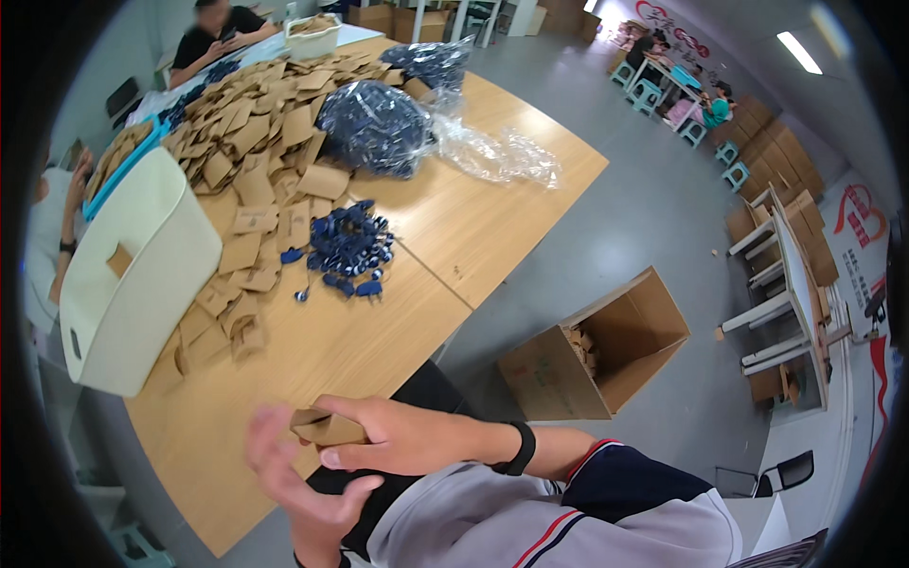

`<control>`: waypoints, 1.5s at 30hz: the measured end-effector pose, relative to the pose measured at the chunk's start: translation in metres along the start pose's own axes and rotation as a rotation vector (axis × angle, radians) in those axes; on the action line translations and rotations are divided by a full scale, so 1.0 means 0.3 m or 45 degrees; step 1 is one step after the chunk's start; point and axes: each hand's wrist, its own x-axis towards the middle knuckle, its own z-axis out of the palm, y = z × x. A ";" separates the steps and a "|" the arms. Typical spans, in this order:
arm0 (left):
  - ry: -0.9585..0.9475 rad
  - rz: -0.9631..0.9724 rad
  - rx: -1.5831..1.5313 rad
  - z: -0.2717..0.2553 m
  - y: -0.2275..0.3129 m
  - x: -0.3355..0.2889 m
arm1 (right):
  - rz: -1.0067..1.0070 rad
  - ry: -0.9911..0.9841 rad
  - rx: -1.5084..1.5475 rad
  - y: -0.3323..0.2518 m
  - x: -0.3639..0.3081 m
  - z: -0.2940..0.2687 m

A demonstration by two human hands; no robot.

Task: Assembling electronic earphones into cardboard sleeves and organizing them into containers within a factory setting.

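Observation:
My right hand (402, 435) pinches a small brown cardboard box (339, 433) between thumb and fingers, over the near edge of the table. The box's end that points left is open, and its inside looks dark. Beside that end, my left hand (301, 473) is slightly blurred, with fingers curved and thumb apart, and nothing shows in it. Farther up the table lies a pile of small dark blue items with cords (348, 244). Flattened brown boxes (254, 222) spread out to the left of that pile.
A white plastic bin (142, 275) stands tilted on the table's left. Clear bags of dark blue items (374, 128) lie farther back. A large open carton (597, 355) holding brown pieces sits on the floor to the right. Other people sit at the far left and in the background.

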 end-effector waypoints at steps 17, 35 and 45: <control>-0.384 0.069 0.372 -0.030 0.036 0.022 | -0.152 0.285 0.055 -0.027 -0.002 0.014; -0.190 -0.962 -0.713 -0.112 0.034 0.107 | -1.065 0.430 -1.369 -0.013 0.034 -0.019; 0.731 -0.396 -0.496 0.110 0.008 0.017 | -0.742 1.059 -0.644 0.048 0.113 0.144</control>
